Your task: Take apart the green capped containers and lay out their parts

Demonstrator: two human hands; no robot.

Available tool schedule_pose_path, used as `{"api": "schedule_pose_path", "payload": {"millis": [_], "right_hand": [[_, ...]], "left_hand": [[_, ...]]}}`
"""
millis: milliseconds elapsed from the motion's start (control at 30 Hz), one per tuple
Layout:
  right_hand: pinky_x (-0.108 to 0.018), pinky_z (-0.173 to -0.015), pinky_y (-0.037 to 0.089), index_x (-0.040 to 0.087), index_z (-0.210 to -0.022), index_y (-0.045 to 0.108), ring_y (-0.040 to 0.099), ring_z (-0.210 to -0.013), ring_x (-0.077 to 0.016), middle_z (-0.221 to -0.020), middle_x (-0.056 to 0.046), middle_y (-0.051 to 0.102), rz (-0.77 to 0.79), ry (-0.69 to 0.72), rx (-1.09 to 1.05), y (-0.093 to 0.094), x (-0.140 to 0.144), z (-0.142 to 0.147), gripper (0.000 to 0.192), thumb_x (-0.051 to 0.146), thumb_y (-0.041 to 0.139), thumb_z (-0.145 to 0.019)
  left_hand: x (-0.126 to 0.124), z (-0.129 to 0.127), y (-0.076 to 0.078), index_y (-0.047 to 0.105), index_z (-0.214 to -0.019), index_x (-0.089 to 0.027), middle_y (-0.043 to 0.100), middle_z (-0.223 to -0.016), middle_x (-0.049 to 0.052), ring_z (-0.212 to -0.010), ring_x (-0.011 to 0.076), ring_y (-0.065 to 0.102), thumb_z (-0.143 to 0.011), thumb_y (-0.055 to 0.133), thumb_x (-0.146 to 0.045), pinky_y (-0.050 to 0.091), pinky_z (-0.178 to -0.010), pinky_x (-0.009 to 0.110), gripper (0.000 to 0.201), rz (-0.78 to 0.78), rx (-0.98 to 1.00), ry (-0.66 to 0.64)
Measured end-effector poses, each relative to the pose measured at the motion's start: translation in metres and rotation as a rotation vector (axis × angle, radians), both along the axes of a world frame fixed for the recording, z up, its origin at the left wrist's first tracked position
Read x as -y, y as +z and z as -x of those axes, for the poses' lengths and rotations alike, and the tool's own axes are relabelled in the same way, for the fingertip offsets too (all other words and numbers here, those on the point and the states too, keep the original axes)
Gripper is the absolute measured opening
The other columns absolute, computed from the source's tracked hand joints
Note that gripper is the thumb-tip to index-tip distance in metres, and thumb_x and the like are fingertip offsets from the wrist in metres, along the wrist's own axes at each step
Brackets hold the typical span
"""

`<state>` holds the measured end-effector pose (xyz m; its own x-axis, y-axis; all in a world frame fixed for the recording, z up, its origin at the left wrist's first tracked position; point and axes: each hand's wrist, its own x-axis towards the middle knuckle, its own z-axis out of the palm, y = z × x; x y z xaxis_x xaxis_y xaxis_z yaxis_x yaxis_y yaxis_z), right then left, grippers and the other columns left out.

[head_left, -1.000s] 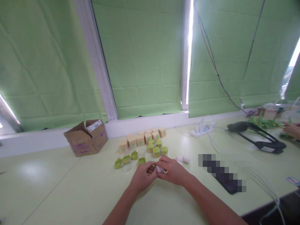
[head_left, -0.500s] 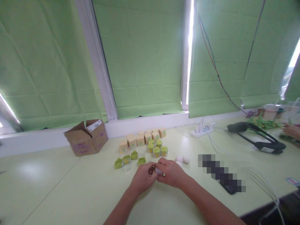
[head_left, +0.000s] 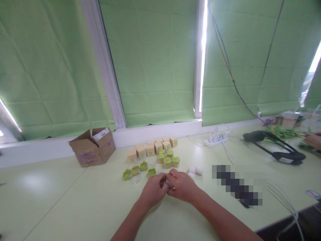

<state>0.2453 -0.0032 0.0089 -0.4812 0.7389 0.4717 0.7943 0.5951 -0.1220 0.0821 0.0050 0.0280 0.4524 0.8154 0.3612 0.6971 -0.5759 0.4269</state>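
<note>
My left hand [head_left: 154,189] and my right hand [head_left: 183,186] meet low over the table, fingers curled and closed. Between them is a small pale roll [head_left: 170,183], mostly covered by my right fingers. My left fingertips press together at its left end; what they pinch there is partly hidden. Just beyond my hands lie green lids [head_left: 151,172] and clear plastic cups [head_left: 136,177]. Several lidded clear containers [head_left: 167,163] with green tops stand behind. More pale rolls [head_left: 199,170] lie to the right of my right hand.
Small beige boxes [head_left: 150,149] stand in rows at the back. An open cardboard box [head_left: 96,150] is at the left. On the right are a power strip [head_left: 217,142] with cables, a blurred-out dark object [head_left: 238,187], a black headband-like device [head_left: 276,147] and another person's hand [head_left: 313,140].
The pale roll has turned slightly between my fingers, and my fingers have shifted a little around it. Both arms stay in nearly the same place.
</note>
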Motion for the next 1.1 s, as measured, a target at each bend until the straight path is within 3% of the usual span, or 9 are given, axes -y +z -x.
{"api": "schedule_pose_path", "payload": {"millis": [500,800,933,1100], "right_hand": [[-0.026,-0.067,0.045,0.018,-0.094,0.058,0.056,-0.078,-0.017,-0.091,-0.005,0.059,-0.06,0.013,-0.15,0.0,-0.002,-0.002,0.021,0.026,0.053,-0.075],[-0.027,-0.071,0.044,0.019,-0.094,0.056,0.054,-0.081,-0.0171,-0.088,-0.004,0.056,0.009,0.092,-0.312,0.001,-0.005,-0.01,0.024,0.019,0.057,-0.07],[-0.027,-0.071,0.043,0.019,-0.092,0.054,0.053,-0.08,-0.017,-0.087,-0.003,0.055,0.053,0.099,-0.339,0.002,-0.004,-0.01,0.023,0.018,0.057,-0.069],[-0.027,-0.071,0.043,0.019,-0.092,0.054,0.052,-0.08,-0.0168,-0.087,-0.003,0.054,0.071,0.124,-0.365,0.004,-0.003,-0.011,0.023,0.017,0.057,-0.069]], "left_hand": [[-0.003,0.004,0.004,0.069,-0.091,-0.016,0.062,-0.062,-0.002,-0.054,0.0104,0.051,-0.073,0.052,-0.017,0.036,-0.052,0.019,0.025,0.081,0.176,-0.045],[-0.004,0.008,-0.004,0.056,-0.12,-0.018,0.064,-0.087,0.002,-0.06,0.0099,0.054,-0.066,0.055,-0.011,0.045,-0.066,0.024,0.055,-0.006,0.112,-0.158],[-0.003,0.006,-0.004,0.059,-0.114,-0.019,0.061,-0.082,0.0,-0.061,0.0101,0.051,-0.066,0.057,-0.013,0.044,-0.066,0.024,0.049,-0.054,0.065,-0.16],[0.0,0.004,0.002,0.061,-0.111,-0.018,0.06,-0.074,-0.002,-0.056,0.0092,0.05,-0.065,0.057,-0.013,0.043,-0.059,0.021,0.047,-0.008,0.078,-0.152]]}}
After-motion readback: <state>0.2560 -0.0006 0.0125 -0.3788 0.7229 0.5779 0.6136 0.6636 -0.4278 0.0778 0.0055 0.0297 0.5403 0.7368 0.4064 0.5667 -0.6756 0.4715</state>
